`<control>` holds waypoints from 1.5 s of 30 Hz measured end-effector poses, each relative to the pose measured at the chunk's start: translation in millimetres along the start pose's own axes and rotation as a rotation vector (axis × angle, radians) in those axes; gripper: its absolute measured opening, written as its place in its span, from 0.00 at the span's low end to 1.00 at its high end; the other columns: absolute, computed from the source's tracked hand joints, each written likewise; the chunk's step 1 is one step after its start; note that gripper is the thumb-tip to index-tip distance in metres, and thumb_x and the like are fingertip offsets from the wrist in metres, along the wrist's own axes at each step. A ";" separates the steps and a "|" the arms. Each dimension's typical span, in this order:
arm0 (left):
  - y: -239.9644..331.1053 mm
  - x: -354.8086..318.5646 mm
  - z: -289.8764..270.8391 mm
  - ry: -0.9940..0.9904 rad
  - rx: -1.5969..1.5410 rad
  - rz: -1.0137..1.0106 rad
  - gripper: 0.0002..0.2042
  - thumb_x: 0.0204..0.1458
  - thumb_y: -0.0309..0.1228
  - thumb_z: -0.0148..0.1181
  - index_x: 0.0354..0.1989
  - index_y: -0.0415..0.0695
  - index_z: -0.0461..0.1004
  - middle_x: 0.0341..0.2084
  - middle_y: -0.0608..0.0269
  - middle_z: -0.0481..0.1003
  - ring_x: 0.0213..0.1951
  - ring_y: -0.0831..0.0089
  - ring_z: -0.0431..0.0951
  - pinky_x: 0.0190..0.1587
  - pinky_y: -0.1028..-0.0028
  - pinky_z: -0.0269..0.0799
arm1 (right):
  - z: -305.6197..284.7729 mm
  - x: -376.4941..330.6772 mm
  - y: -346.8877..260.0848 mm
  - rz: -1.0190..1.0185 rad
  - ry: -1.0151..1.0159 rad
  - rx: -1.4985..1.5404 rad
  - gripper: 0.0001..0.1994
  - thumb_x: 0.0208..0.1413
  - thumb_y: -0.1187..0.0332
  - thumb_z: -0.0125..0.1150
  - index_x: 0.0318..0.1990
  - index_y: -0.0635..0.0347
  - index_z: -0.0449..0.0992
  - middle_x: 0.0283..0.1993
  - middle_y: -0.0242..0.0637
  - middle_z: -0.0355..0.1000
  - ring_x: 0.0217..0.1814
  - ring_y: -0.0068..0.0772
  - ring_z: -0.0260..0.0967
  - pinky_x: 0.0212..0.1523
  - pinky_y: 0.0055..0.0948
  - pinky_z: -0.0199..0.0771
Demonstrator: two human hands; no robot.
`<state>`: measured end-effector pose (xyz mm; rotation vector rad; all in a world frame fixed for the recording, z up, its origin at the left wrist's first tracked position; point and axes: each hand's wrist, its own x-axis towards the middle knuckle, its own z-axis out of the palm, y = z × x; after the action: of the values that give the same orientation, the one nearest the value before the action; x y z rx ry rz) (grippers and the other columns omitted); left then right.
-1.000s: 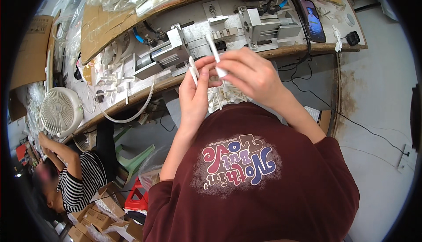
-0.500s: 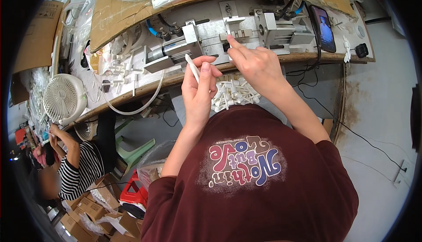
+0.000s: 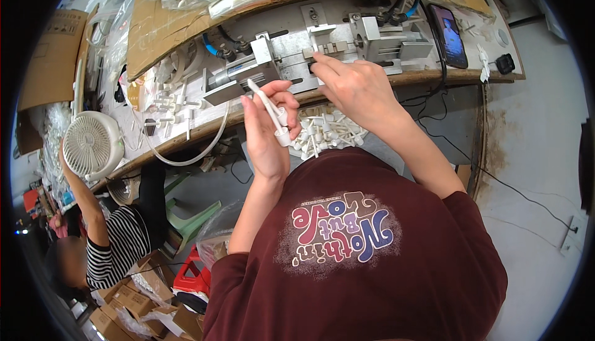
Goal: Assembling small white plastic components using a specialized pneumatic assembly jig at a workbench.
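My left hand [image 3: 268, 133] is loosely closed on white plastic stems [image 3: 265, 99] with wider cup-like ends. They lie slantwise across its palm, thumb held apart. My right hand [image 3: 356, 87] reaches over the bench edge with its fingers stretched out; the index fingertip is at a small metal holder [image 3: 325, 49] in the middle of a clamping jig. Nothing shows between these fingers, though their undersides are hidden. Metal cylinder clamps flank the holder, a left clamp [image 3: 245, 71] and a right clamp [image 3: 387, 40]. Below my hands lies a pile of similar white pieces [image 3: 328, 131].
Loose white pieces [image 3: 170, 102] lie at the bench's left, near a white fan [image 3: 93, 146] and a looping clear hose [image 3: 186, 161]. A phone [image 3: 451, 36] stands at the right. Cardboard [image 3: 180, 18] covers the back. At the lower left sits another person [image 3: 121, 242].
My left hand has turned palm-up and shifted slightly left, exposing the stems' cup ends. My right fingertips have drawn slightly left at the holder. The other person's arm has reached up behind the fan.
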<state>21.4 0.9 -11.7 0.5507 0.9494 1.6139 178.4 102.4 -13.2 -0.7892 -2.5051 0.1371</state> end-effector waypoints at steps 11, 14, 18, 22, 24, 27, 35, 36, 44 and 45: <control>-0.2 2.0 4.9 -0.103 -0.066 -0.098 0.32 0.70 0.54 0.28 0.60 0.34 0.64 0.40 0.64 0.70 0.44 0.75 0.69 0.53 0.75 0.63 | -14.7 -10.4 -38.3 -0.230 0.091 0.395 0.12 0.42 0.71 0.67 0.37 0.59 0.76 0.37 0.33 0.69 0.36 0.34 0.73 0.34 0.32 0.74; -2.5 3.7 9.8 -0.101 -0.065 -0.139 0.32 0.70 0.54 0.29 0.61 0.34 0.63 0.40 0.64 0.70 0.44 0.75 0.69 0.54 0.75 0.62 | -16.2 -14.7 -35.8 -0.190 0.075 0.442 0.15 0.44 0.73 0.69 0.42 0.60 0.78 0.42 0.35 0.71 0.40 0.36 0.73 0.38 0.33 0.75; -4.0 6.6 8.9 -0.087 0.005 -0.167 0.24 0.68 0.40 0.43 0.67 0.38 0.57 0.42 0.67 0.68 0.43 0.78 0.68 0.51 0.74 0.64 | -15.0 -15.0 -27.3 -0.073 0.188 0.447 0.14 0.47 0.75 0.66 0.43 0.62 0.76 0.43 0.37 0.71 0.43 0.39 0.74 0.42 0.34 0.77; -2.0 3.3 3.8 -0.029 0.135 -0.137 0.28 0.63 0.31 0.54 0.69 0.38 0.55 0.45 0.70 0.69 0.43 0.80 0.69 0.46 0.75 0.63 | -7.4 -17.4 2.5 -0.021 0.210 0.248 0.14 0.50 0.75 0.66 0.46 0.64 0.75 0.51 0.41 0.72 0.47 0.40 0.75 0.45 0.34 0.77; 1.0 2.4 4.1 -0.047 0.080 -0.117 0.32 0.59 0.21 0.55 0.71 0.37 0.51 0.48 0.67 0.69 0.48 0.77 0.70 0.50 0.74 0.66 | -4.4 -20.0 4.6 -0.009 0.150 0.164 0.13 0.50 0.77 0.65 0.45 0.64 0.76 0.58 0.40 0.74 0.46 0.37 0.77 0.42 0.32 0.77; 1.1 1.7 2.7 -0.083 0.167 -0.057 0.31 0.60 0.17 0.50 0.73 0.35 0.49 0.56 0.57 0.68 0.58 0.68 0.71 0.61 0.68 0.68 | 3.4 -20.1 3.9 -0.037 0.088 -0.016 0.13 0.48 0.76 0.63 0.43 0.64 0.77 0.58 0.40 0.75 0.38 0.31 0.77 0.36 0.28 0.75; 9.9 -1.5 11.1 -0.004 0.297 0.046 0.26 0.59 0.14 0.54 0.67 0.33 0.61 0.56 0.51 0.71 0.53 0.65 0.77 0.58 0.70 0.74 | 7.4 -9.0 -4.0 -0.023 0.032 -0.147 0.14 0.43 0.75 0.62 0.40 0.62 0.76 0.58 0.40 0.76 0.23 0.27 0.72 0.27 0.24 0.72; 10.8 -1.4 10.4 0.008 0.287 0.050 0.25 0.58 0.13 0.56 0.65 0.32 0.63 0.54 0.51 0.73 0.52 0.65 0.78 0.57 0.71 0.75 | 4.6 -6.9 -4.3 -0.024 0.014 -0.153 0.13 0.43 0.75 0.62 0.40 0.62 0.76 0.58 0.40 0.76 0.22 0.27 0.72 0.27 0.24 0.72; 8.8 -2.7 2.5 0.000 0.440 0.178 0.17 0.49 0.11 0.65 0.49 0.30 0.73 0.48 0.51 0.75 0.45 0.70 0.80 0.46 0.75 0.82 | -0.7 -2.5 -5.0 -0.013 -0.034 -0.160 0.11 0.43 0.75 0.62 0.37 0.59 0.72 0.58 0.41 0.76 0.19 0.31 0.70 0.25 0.26 0.72; 8.0 -2.1 3.2 -0.019 0.463 0.201 0.17 0.48 0.11 0.66 0.48 0.30 0.74 0.48 0.51 0.75 0.44 0.70 0.80 0.46 0.75 0.83 | -0.6 -1.9 -4.6 -0.026 -0.035 -0.158 0.10 0.43 0.74 0.62 0.35 0.59 0.71 0.57 0.45 0.76 0.21 0.32 0.73 0.26 0.27 0.73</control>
<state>19.8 -0.5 -3.1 1.0035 1.2961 1.5618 177.7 97.6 -12.4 -0.8224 -2.5824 -0.0568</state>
